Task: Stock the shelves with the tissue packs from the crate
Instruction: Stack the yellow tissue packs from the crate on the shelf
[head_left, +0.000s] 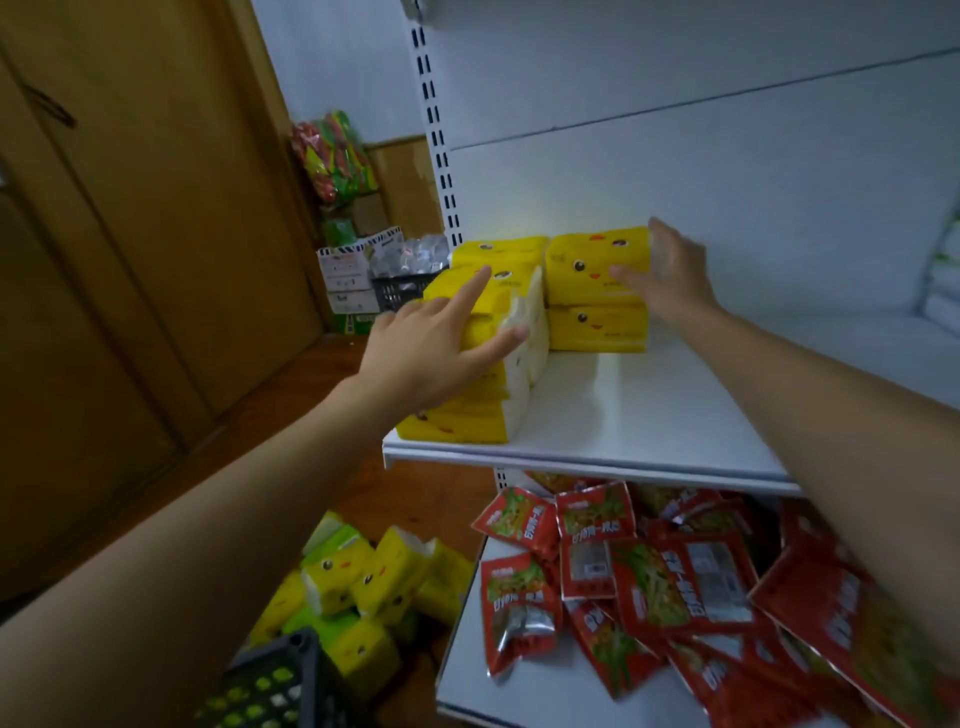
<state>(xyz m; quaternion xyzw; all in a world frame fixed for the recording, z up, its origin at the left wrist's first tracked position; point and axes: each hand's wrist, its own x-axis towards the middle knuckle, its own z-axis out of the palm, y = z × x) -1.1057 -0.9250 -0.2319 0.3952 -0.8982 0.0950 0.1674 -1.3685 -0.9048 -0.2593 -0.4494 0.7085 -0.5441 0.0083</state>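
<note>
As I look down through the head camera, I have the left hand (436, 358) on the left stack (467, 421) of yellow tissue packs. Its fingers (467, 291) are straight and spread wide, so it grips nothing. The pointing finger reaches over the top of the stack, and the thumb lies by the white end that faces right.

The right hand (670, 275) is on the top pack (587, 267) of the right stack. Its thumb lies flat on the yellow front with the little face. The other fingers lie on the pack's white right end. They look straight too, pressing and not curled. One more pack (597, 327) sits under that one.

Both stacks stand on the white shelf (571, 460). The left stack is right at the front edge, at the left corner, and it leans a bit. The right stack is further back, just beside it. More yellow packs (498, 249) stand behind the left stack, next to the post with slots (439, 135).

White shelf board shows in front of the right stack and all along to its right.

Down low on the left, loose packs (363, 577) are piled by the dark crate (280, 675). I cannot tell if they are inside it. Red snack bags (649, 582) lie in a heap on the lower shelf (493, 696).
</note>
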